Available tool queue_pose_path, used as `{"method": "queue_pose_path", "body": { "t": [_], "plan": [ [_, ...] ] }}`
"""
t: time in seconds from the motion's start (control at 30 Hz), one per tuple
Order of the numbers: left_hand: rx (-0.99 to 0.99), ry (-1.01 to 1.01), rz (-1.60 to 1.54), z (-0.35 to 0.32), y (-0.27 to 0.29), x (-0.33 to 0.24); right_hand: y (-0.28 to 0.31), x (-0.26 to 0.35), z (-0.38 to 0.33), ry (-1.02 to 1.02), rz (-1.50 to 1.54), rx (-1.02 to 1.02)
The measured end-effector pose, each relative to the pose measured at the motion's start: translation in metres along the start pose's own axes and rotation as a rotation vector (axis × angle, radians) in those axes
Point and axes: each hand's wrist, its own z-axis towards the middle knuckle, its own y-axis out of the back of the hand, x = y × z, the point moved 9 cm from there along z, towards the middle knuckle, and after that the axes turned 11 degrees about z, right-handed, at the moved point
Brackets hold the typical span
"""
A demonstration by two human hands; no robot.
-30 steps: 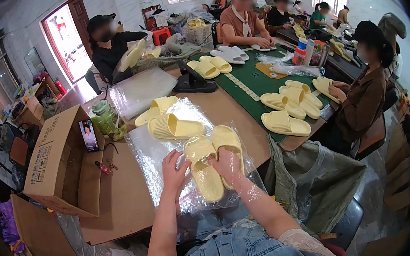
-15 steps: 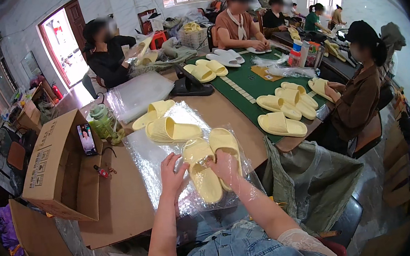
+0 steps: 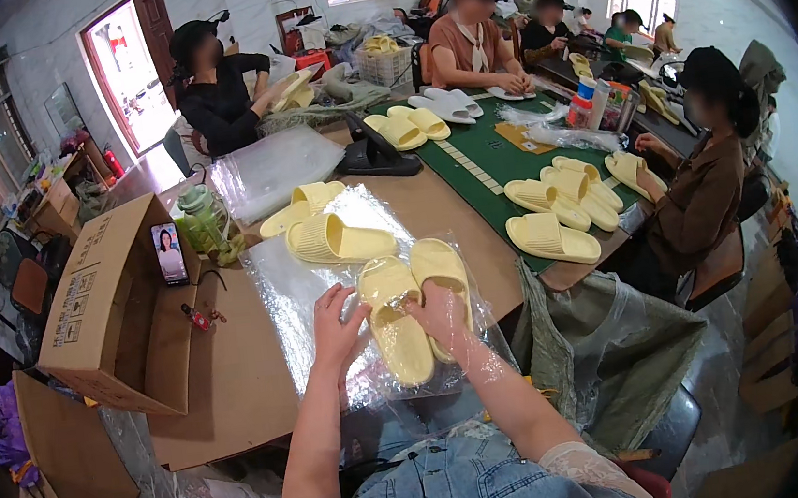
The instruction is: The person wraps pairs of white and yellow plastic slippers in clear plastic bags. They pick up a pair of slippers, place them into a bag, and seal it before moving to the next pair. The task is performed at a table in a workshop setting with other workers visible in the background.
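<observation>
A pair of pale yellow slippers lies side by side in front of me, the left slipper (image 3: 403, 346) nearer than the right slipper (image 3: 437, 262). Clear plastic bag film (image 3: 491, 361) covers them. My right hand (image 3: 443, 314) reaches in under the film, its fingers tucked into the right slipper's opening and its thumb by the left slipper. Just left of the pair, my left hand (image 3: 337, 325) is spread with fingertips near the slipper's edge, holding nothing. Beneath lies a stack of clear plastic bags (image 3: 291, 309). Beyond my hands rests another yellow slipper (image 3: 340, 240) with one more behind it.
An open cardboard box (image 3: 101, 324) with a phone (image 3: 168, 254) against it stands left. Behind are a green jug (image 3: 199, 212), more plastic bags (image 3: 284, 169) and a black stand (image 3: 377, 149). Several yellow slippers (image 3: 554, 239) lie on the green mat (image 3: 472, 202). Co-workers sit around.
The view has shifted slightly. My hands keep nearly the same hold and place at the pair. The right co-worker has raised one hand from a slipper; the left co-worker's slippers are lower.
</observation>
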Motion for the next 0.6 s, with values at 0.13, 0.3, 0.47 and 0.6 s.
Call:
{"method": "queue_pose_path", "body": {
  "t": [0.13,0.3,0.47,0.6],
  "plan": [
    [-0.012,0.008,0.018,0.0,-0.001,0.003,0.009,0.013,-0.02,0.103,0.198,0.068],
    [-0.017,0.015,0.009,0.0,-0.002,0.005,0.028,0.038,-0.097,0.471,0.186,0.27],
    [-0.018,0.008,0.012,0.001,-0.002,0.0,0.092,0.108,-0.161,0.263,0.86,1.116],
    [-0.028,0.028,0.011,-0.002,0.001,0.002,0.121,0.069,-0.105,-0.057,0.86,0.462]
  ]
}}
